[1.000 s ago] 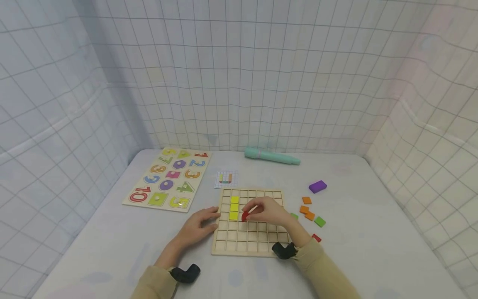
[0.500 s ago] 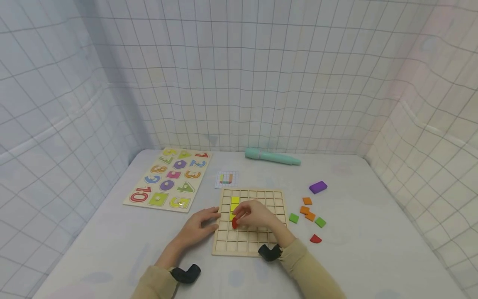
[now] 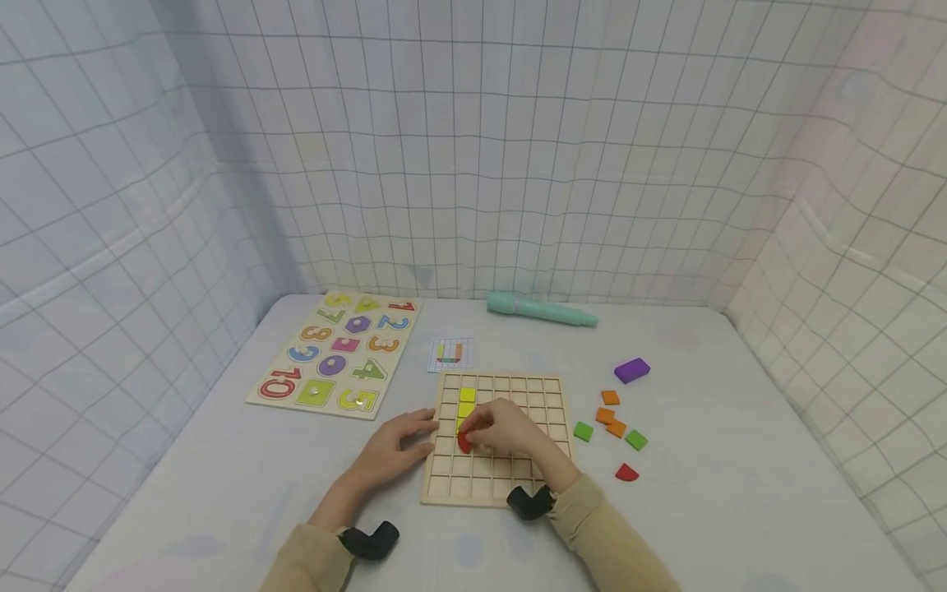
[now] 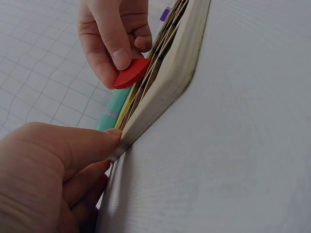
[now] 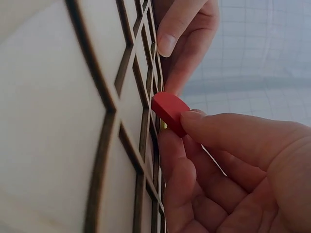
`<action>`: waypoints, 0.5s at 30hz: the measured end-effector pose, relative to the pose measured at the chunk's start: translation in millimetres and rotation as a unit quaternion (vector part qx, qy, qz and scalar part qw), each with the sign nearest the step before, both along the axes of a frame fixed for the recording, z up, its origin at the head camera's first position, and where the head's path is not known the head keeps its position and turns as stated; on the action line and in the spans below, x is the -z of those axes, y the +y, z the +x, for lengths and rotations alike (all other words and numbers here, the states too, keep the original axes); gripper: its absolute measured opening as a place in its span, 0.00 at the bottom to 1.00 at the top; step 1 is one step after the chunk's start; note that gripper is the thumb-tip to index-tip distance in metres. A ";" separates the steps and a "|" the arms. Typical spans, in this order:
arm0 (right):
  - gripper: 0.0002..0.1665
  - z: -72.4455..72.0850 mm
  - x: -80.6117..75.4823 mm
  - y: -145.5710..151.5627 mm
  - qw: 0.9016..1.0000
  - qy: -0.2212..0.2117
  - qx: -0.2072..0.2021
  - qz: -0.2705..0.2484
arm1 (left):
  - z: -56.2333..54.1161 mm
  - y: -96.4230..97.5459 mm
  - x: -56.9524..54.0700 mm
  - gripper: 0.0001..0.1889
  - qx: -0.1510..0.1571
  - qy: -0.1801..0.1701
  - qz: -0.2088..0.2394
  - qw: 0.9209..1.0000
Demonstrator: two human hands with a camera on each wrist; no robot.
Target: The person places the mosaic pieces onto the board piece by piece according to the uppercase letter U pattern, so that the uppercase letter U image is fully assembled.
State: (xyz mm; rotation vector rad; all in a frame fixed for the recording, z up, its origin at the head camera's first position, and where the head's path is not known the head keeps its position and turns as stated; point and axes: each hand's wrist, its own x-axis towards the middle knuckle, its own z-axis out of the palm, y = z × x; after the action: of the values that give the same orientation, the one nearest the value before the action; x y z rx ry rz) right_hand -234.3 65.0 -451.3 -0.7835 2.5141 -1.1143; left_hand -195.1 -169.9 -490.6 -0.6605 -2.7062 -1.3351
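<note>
A wooden grid board lies on the table, with a column of yellow square tiles set in its cells near the left side. My right hand pinches a red quarter-circle tile between thumb and fingers, just below the yellow column. In the right wrist view that red tile is tilted, one end near the grid ridges; whether it touches them I cannot tell. My left hand rests against the board's left edge, thumb and fingertips touching it. In the left wrist view, the thumb meets the board's rim.
Right of the board lie orange tiles, green tiles, another red quarter-circle tile and a purple block. Behind it are a small pattern card and a teal marker-shaped object. A number puzzle board lies back left.
My right hand has moved left and slightly toward me, bringing the red tile from the board's middle to below the yellow column. The left hand has stayed at the board's edge.
</note>
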 end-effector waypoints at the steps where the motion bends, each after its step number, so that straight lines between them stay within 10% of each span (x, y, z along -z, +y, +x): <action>1: 0.06 0.2 -0.1 -0.1 1.000 0.003 -0.001 0.000 | 0.1 0.1 -0.1 0.18 -0.001 -0.002 -0.001 1.000; 15: 0.06 2.6 1.8 0.1 1.000 0.008 0.013 0.004 | -0.1 0.2 -0.8 0.18 0.001 0.010 -0.001 1.000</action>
State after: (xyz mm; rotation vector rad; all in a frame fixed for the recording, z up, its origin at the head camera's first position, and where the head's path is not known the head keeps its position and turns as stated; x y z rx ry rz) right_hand -231.8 65.1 -453.1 -0.7625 2.5476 -1.1088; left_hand -195.2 -169.6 -489.8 -0.6733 -2.6930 -1.3193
